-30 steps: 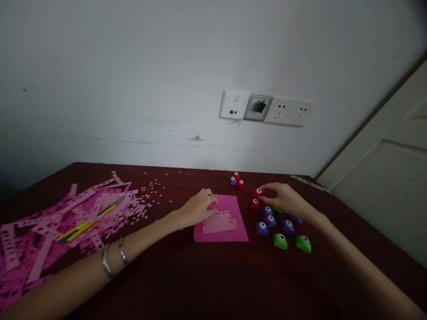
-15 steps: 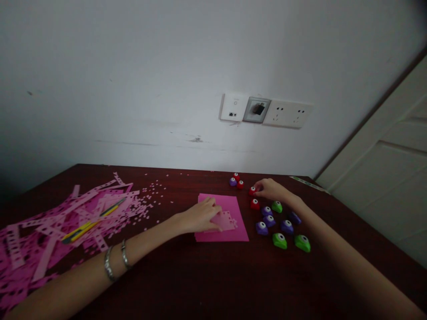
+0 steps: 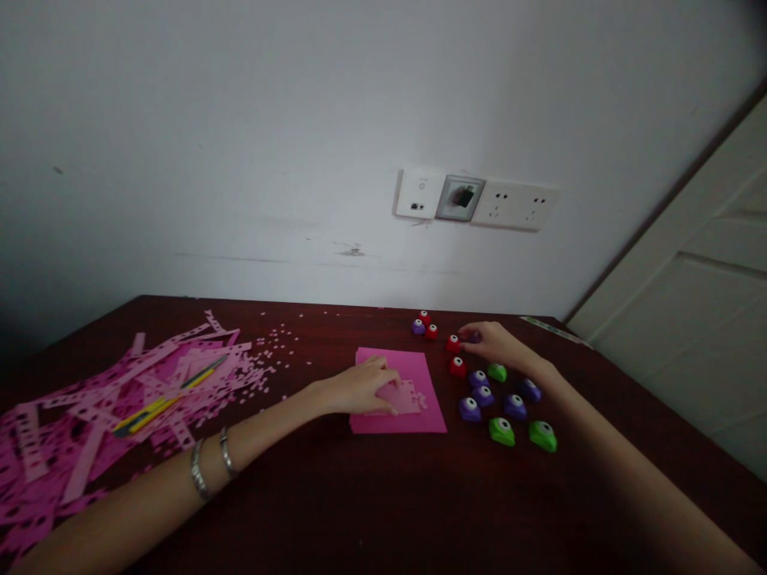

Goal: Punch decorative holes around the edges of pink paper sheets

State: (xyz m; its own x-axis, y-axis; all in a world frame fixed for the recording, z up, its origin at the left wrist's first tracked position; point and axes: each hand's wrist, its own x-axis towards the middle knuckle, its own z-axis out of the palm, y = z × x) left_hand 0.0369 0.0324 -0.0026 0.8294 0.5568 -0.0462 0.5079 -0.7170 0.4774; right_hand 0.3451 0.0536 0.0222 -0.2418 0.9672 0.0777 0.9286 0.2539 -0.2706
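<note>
My left hand (image 3: 363, 387) rests with curled fingers on a small light pink paper (image 3: 406, 399), holding it against a stack of brighter pink sheets (image 3: 430, 383). The light paper's right edge looks cut into a pattern, with tiny scraps beside it. My right hand (image 3: 494, 343) has its fingers closed round a purple paper punch (image 3: 474, 338), mostly hidden by them. Close by on its left sits a red paper punch (image 3: 453, 344), with a second red punch (image 3: 458, 366) nearer me. Several purple punches (image 3: 482, 396) and green punches (image 3: 502, 431) stand below the right hand.
A heap of punched pink paper strips (image 3: 77, 431) covers the table's left side, with a yellow utility knife (image 3: 161, 403) on top. Confetti (image 3: 257, 371) is scattered beside it. Three small punches (image 3: 424, 323) stand near the wall. A narrow strip (image 3: 554, 330) lies at the back right.
My right hand has moved slightly right from the red punch to a purple one behind it. My left hand stays on the light pink paper.
</note>
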